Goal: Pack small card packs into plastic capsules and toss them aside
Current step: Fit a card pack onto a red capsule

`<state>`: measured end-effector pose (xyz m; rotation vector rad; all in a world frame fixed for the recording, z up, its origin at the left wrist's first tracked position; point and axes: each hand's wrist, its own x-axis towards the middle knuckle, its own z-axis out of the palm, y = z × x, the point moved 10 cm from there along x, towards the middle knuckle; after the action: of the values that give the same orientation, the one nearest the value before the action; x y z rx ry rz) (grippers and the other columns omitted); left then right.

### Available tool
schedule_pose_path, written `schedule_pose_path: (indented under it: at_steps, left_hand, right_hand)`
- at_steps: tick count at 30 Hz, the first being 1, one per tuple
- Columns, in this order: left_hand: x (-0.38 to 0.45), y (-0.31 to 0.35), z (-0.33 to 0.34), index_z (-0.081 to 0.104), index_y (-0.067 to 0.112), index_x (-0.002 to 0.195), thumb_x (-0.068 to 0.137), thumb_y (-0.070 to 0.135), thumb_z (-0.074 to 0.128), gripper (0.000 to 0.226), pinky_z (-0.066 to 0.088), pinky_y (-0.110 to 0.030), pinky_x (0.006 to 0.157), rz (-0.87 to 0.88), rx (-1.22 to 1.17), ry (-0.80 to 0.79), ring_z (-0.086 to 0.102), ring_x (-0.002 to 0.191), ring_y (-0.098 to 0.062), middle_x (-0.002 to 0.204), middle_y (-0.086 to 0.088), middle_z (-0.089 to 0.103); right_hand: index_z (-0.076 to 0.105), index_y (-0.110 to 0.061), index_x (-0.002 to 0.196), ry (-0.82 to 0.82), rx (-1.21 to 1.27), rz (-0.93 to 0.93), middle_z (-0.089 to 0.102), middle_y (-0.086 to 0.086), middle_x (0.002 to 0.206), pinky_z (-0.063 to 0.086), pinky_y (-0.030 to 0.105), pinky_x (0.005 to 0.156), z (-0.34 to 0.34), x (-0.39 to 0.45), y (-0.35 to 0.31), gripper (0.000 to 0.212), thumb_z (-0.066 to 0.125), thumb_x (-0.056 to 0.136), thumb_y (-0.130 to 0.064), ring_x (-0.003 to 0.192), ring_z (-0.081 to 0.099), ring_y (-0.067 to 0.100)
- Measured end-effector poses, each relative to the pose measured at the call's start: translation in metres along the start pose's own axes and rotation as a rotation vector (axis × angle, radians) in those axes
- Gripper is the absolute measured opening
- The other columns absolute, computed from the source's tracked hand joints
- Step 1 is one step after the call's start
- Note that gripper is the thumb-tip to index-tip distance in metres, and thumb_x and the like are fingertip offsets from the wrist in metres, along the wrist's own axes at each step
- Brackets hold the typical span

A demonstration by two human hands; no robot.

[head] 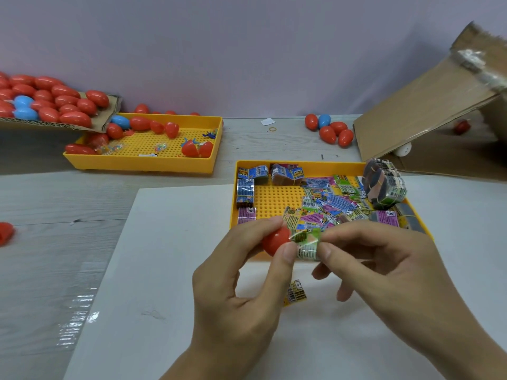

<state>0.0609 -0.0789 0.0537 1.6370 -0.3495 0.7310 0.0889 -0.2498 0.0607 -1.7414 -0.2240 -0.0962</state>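
Note:
My left hand grips a red capsule half between thumb and fingers, just in front of the near yellow tray. My right hand pinches a small green card pack whose left end sits at the mouth of the capsule half. The tray holds several loose card packs and wrapped bundles. One more card pack lies on the white sheet below my hands.
A second yellow tray with red capsule halves and small toys stands at the back left, under a cardboard flap heaped with red and blue capsules. More capsules lie at the back right beside a tilted cardboard box.

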Motion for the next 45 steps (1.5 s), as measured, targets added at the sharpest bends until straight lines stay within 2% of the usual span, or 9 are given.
schedule_pose_path:
  at_steps: [5, 9, 15, 22, 27, 30, 35, 40, 45]
  left_hand:
    - [-0.001, 0.013, 0.007, 0.064, 0.012, 0.113, 0.091, 0.021, 0.065, 0.024, 0.058, -0.036, 0.081, 0.100, 0.051, -0.046, 0.069, 0.102, -0.021, 0.107, -0.006, 0.071]
    - [-0.004, 0.016, 0.008, 0.067, 0.012, 0.113, 0.090, 0.018, 0.066, 0.024, 0.058, -0.037, 0.082, 0.129, 0.055, -0.052, 0.069, 0.106, -0.024, 0.110, -0.007, 0.071]
    - [-0.004, 0.018, 0.009, 0.060, 0.012, 0.120, 0.094, 0.025, 0.064, 0.030, 0.060, -0.036, 0.083, 0.132, 0.056, -0.060, 0.068, 0.110, -0.025, 0.116, -0.006, 0.070]
    - [-0.004, 0.014, 0.009, 0.061, 0.016, 0.121, 0.097, 0.033, 0.059, 0.029, 0.060, -0.032, 0.083, 0.068, 0.011, -0.074, 0.067, 0.112, -0.023, 0.116, -0.002, 0.070]
    - [-0.003, 0.007, 0.014, 0.062, 0.021, 0.118, 0.095, 0.038, 0.060, 0.028, 0.060, -0.040, 0.081, 0.028, 0.032, -0.131, 0.066, 0.112, -0.023, 0.117, -0.005, 0.069]
    - [0.000, 0.002, 0.010, 0.064, 0.024, 0.115, 0.094, 0.040, 0.063, 0.027, 0.059, -0.033, 0.079, -0.003, 0.014, -0.111, 0.068, 0.107, -0.021, 0.115, -0.003, 0.069]
    - [0.002, 0.007, 0.009, 0.066, 0.018, 0.116, 0.091, 0.022, 0.066, 0.025, 0.061, -0.029, 0.067, 0.047, -0.053, -0.084, 0.068, 0.100, -0.026, 0.114, 0.002, 0.065]
    - [0.002, 0.004, 0.009, 0.067, 0.018, 0.117, 0.092, 0.027, 0.068, 0.028, 0.061, -0.027, 0.070, 0.013, -0.120, -0.097, 0.070, 0.098, -0.026, 0.116, 0.002, 0.064]
    - [0.001, 0.003, 0.010, 0.065, 0.016, 0.121, 0.084, 0.013, 0.072, 0.037, 0.060, -0.022, 0.072, 0.028, -0.115, -0.090, 0.071, 0.093, -0.022, 0.115, -0.001, 0.063]
  right_hand:
    - [0.075, -0.029, 0.098, -0.120, 0.131, 0.134, 0.072, 0.011, 0.081, 0.051, 0.031, 0.040, 0.009, 0.001, 0.009, 0.029, 0.070, 0.072, -0.015, 0.066, 0.073, 0.030]
    - [0.076, -0.024, 0.086, -0.070, 0.063, 0.101, 0.073, 0.008, 0.074, 0.050, 0.032, 0.038, 0.005, 0.003, 0.009, 0.019, 0.086, 0.071, -0.019, 0.062, 0.072, 0.027]
    - [0.078, -0.026, 0.080, 0.037, -0.026, -0.019, 0.072, 0.003, 0.068, 0.050, 0.027, 0.038, -0.002, 0.000, -0.003, 0.011, 0.078, 0.072, -0.019, 0.060, 0.072, 0.021]
    - [0.081, -0.010, 0.087, -0.298, 0.260, 0.305, 0.076, 0.018, 0.087, 0.055, 0.025, 0.047, 0.023, 0.001, 0.022, 0.024, 0.086, 0.064, -0.014, 0.080, 0.075, 0.032]
    - [0.081, -0.018, 0.084, -0.125, 0.233, 0.212, 0.075, 0.013, 0.074, 0.052, 0.025, 0.042, 0.007, 0.005, 0.019, 0.026, 0.073, 0.061, -0.026, 0.066, 0.074, 0.029]
    - [0.081, -0.020, 0.085, -0.118, 0.218, 0.156, 0.075, 0.011, 0.074, 0.052, 0.027, 0.041, 0.006, 0.005, 0.013, 0.021, 0.070, 0.067, -0.022, 0.067, 0.074, 0.027]
    - [0.081, -0.022, 0.088, -0.098, 0.114, 0.090, 0.075, 0.009, 0.074, 0.050, 0.026, 0.039, 0.008, 0.003, 0.009, 0.021, 0.069, 0.071, -0.026, 0.065, 0.073, 0.023]
    - [0.080, -0.025, 0.090, -0.104, 0.138, 0.083, 0.075, 0.006, 0.072, 0.050, 0.027, 0.037, 0.008, 0.003, 0.009, 0.024, 0.069, 0.070, -0.031, 0.066, 0.073, 0.022]
    - [0.081, -0.027, 0.088, -0.128, 0.150, 0.083, 0.076, 0.004, 0.076, 0.050, 0.027, 0.038, 0.011, 0.004, 0.007, 0.020, 0.073, 0.071, -0.034, 0.068, 0.074, 0.022]
